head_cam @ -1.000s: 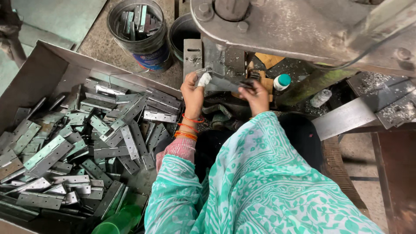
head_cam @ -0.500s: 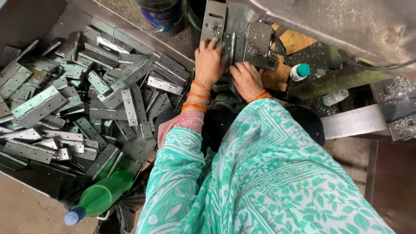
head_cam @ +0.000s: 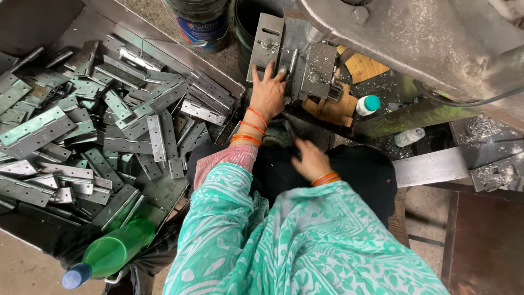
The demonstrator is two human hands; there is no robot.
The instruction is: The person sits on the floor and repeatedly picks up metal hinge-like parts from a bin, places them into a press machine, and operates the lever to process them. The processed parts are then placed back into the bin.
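Right hand [head_cam: 311,160] blurred (perhaps holding something); bucket [head_cam: 199,22] cut off above

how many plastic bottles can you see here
3. A green bottle with a blue cap lies at the lower left by the metal tray. A bottle with a teal cap stands beside the machine. A clear one lies just right of it. More may be hidden.

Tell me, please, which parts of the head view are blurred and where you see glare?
Head view: the right hand is smeared by motion blur; the left hand on the metal fixture is sharp; soft daylight gives pale glare on the hinges and the machine arm; deep shadow under the lap.
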